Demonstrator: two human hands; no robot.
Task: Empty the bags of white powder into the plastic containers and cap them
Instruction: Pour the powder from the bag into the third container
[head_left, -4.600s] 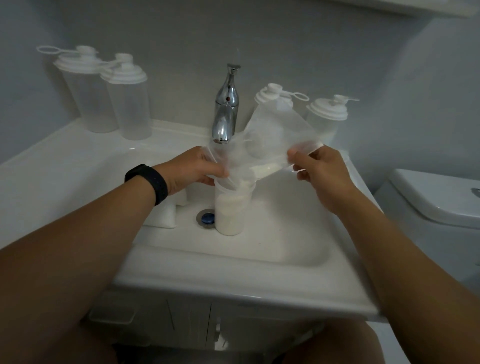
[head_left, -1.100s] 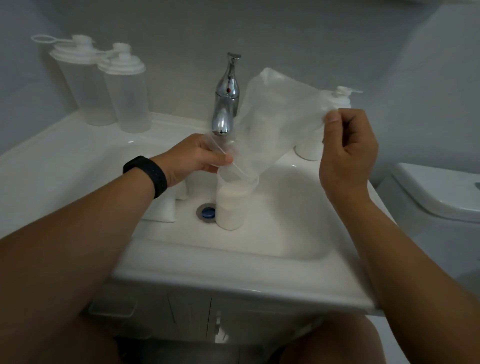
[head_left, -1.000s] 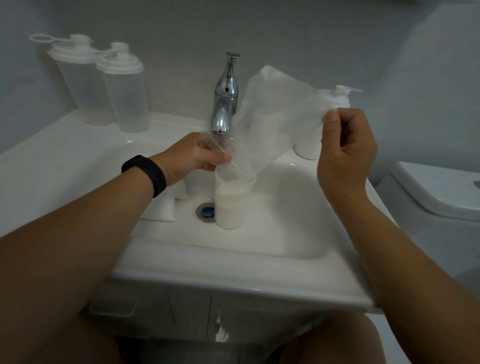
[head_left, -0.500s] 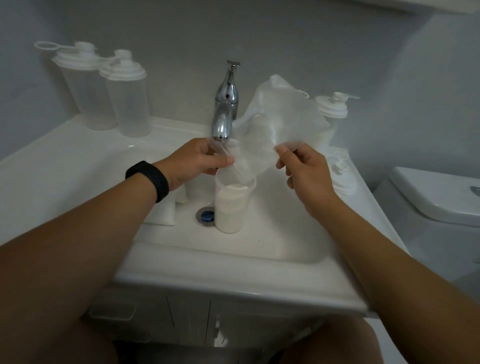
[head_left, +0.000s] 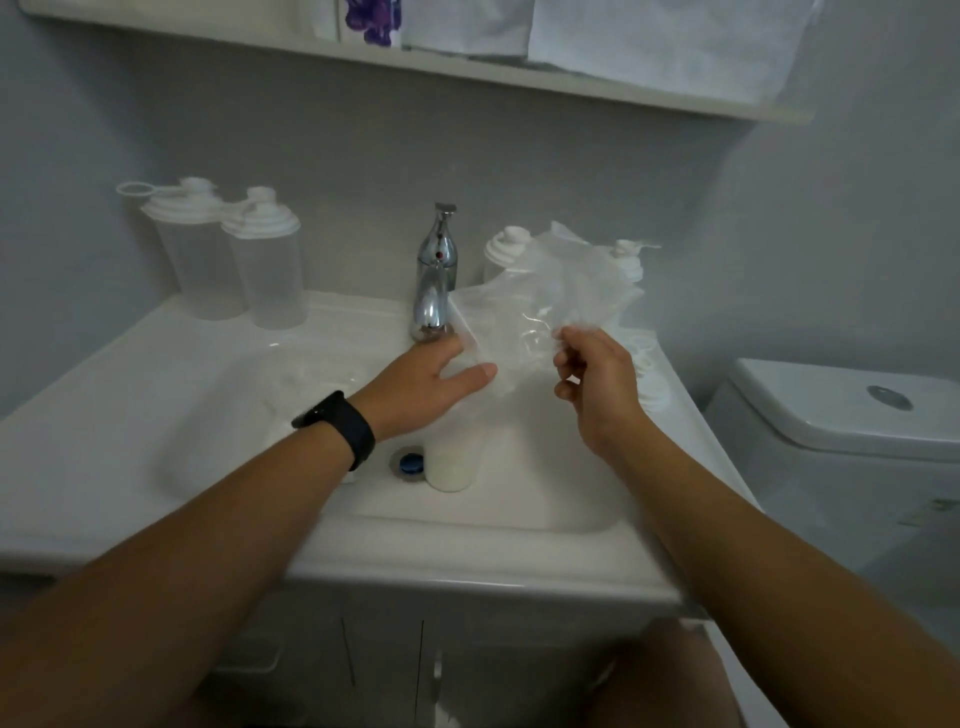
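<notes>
Left hand (head_left: 431, 382) now spread off bag (head_left: 540, 312) | right hand (head_left: 597, 384) fingers pinch limp bag | risk: residue dusts sink (head_left: 545, 499); uncapped container (head_left: 452, 457) could tip

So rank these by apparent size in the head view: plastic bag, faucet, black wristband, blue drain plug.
1. plastic bag
2. faucet
3. black wristband, though it sits nearer the camera than the faucet, so this order is unsure
4. blue drain plug
</notes>
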